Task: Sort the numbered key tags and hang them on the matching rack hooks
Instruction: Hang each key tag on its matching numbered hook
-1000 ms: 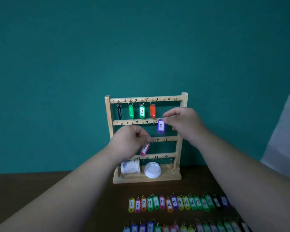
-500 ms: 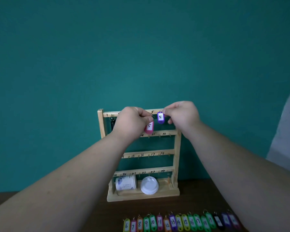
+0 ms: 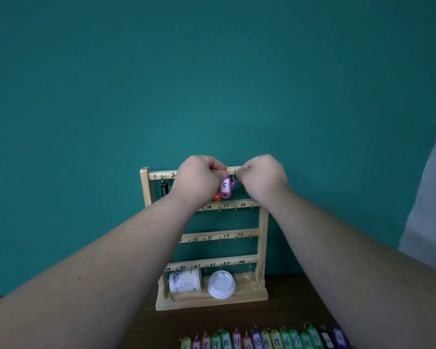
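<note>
Pink tag (image 3: 225,187) raised | left hand (image 3: 199,180) pinches it | right hand (image 3: 262,177) pinches purple tag (image 3: 234,184)

We count one rack (image 3: 263,235) with four numbered rails. Four tags show on its 12 o'clock rail: black tag (image 3: 163,191), orange tag (image 3: 217,197), pink tag (image 3: 225,187), purple tag (image 3: 234,184). Table row (image 3: 266,342) at 6 o'clock: probably sixteen tags, cropped by the frame edge. One cup (image 3: 185,282), one lid (image 3: 222,284). Two hands: left hand (image 3: 199,180), right hand (image 3: 262,177).
</note>
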